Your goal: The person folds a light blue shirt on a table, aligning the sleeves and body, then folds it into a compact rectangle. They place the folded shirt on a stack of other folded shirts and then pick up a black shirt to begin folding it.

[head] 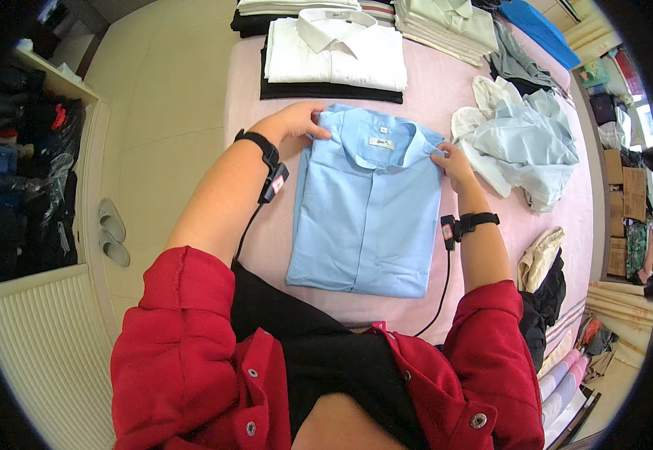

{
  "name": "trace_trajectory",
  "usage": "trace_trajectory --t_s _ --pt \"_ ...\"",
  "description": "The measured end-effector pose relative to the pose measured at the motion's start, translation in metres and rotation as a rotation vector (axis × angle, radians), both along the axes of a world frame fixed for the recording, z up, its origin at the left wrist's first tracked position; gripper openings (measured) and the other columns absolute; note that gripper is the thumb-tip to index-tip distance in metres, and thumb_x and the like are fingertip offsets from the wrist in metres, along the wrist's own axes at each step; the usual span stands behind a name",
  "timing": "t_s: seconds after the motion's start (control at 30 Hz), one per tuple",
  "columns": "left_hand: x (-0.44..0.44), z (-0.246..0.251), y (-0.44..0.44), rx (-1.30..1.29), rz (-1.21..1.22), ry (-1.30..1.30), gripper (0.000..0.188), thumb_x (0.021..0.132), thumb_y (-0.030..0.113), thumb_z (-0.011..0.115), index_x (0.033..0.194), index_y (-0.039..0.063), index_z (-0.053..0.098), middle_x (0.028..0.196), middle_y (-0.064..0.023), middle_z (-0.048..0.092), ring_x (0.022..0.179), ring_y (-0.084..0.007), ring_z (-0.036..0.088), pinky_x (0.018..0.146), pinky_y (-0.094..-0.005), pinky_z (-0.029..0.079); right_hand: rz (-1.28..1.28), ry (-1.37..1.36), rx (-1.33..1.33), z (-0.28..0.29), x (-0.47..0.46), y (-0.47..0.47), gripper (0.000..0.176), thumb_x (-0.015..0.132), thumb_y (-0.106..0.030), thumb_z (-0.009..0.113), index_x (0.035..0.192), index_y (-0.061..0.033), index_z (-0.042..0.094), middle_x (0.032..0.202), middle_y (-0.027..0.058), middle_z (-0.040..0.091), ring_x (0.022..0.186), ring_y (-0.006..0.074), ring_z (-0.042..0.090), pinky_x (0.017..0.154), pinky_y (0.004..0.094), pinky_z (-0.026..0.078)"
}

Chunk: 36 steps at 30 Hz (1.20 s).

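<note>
A light blue collared shirt (332,219) lies folded into a rectangle on the pink bed cover (270,236), front side up, collar at the far end. My left hand (302,121) grips its far left shoulder, thumb on top and the other fingers partly hidden. At the far right shoulder, my right hand (451,163) pinches the fabric between thumb and fingers. Just beyond the shirt sits a folded white shirt (332,62) on top of folded black cloth (332,93).
Crumpled pale blue and white garments (523,140) lie to the right. Folded pale green shirts (444,28) are stacked at the far right. Beige and black clothes (543,270) rest near the right edge. Slippers (113,230) stand on the tiled floor at left. Cables hang from both wrist straps.
</note>
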<state>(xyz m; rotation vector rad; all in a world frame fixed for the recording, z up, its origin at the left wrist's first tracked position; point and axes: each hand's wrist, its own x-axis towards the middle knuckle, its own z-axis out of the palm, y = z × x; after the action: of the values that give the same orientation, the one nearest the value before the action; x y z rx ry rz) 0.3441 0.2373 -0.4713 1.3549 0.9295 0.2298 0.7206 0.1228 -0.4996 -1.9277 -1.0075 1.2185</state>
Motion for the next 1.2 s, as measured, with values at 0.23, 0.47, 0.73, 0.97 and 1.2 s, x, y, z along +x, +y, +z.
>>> trace_trajectory --t_s 0.23,0.47,0.73,0.97,1.2 --pt "-0.005 0.016 0.018 0.101 -0.432 0.136 0.038 0.069 0.009 0.072 0.104 0.002 0.059 0.095 -0.0083 0.062 0.09 -0.0135 0.055 0.082 -0.0271 0.044 0.012 0.156 0.049 -0.001 -0.003 -0.007 0.016 0.079 -0.004 0.063 0.09 -0.0086 0.052 0.079 0.001 0.052 0.069 0.0107 0.047 0.057 0.025 0.037" --pt "0.021 0.051 0.033 0.804 -0.543 0.681 0.038 0.065 0.032 0.075 0.076 -0.002 0.063 0.064 -0.0154 0.062 0.057 -0.0264 0.061 0.055 -0.0355 0.048 0.001 0.183 0.051 -0.014 0.003 -0.007 0.015 0.08 -0.003 0.061 0.091 -0.0082 0.053 0.078 -0.0011 0.053 0.07 0.009 0.048 0.059 0.0238 0.039" --pt "0.005 -0.006 -0.003 0.256 0.149 0.107 0.031 0.066 0.015 0.076 0.089 0.0 0.06 0.079 -0.0101 0.062 0.066 -0.0187 0.058 0.058 -0.0317 0.047 0.025 0.111 0.116 -0.021 0.001 -0.004 0.012 0.081 -0.007 0.061 0.091 -0.008 0.054 0.078 -0.0019 0.055 0.068 0.0083 0.051 0.058 0.0228 0.042" --pt "-0.011 0.006 0.019 0.142 -0.162 0.183 0.044 0.068 0.006 0.074 0.106 0.0 0.053 0.081 -0.0087 0.061 0.07 -0.0137 0.057 0.057 -0.0262 0.045 0.175 0.015 0.047 0.019 -0.012 -0.002 0.046 0.073 -0.02 0.072 0.114 -0.008 0.056 0.099 0.0094 0.054 0.099 0.0226 0.05 0.087 0.0324 0.041" --pt "0.001 0.027 0.019 0.289 -0.283 0.36 0.031 0.071 0.01 0.072 0.095 -0.001 0.056 0.074 -0.0081 0.06 0.064 -0.0152 0.055 0.058 -0.0275 0.045 0.367 -0.271 -0.013 0.033 -0.002 0.03 0.044 0.064 -0.023 0.077 0.102 -0.0054 0.061 0.083 0.0074 0.056 0.087 0.0199 0.052 0.079 0.0301 0.041"
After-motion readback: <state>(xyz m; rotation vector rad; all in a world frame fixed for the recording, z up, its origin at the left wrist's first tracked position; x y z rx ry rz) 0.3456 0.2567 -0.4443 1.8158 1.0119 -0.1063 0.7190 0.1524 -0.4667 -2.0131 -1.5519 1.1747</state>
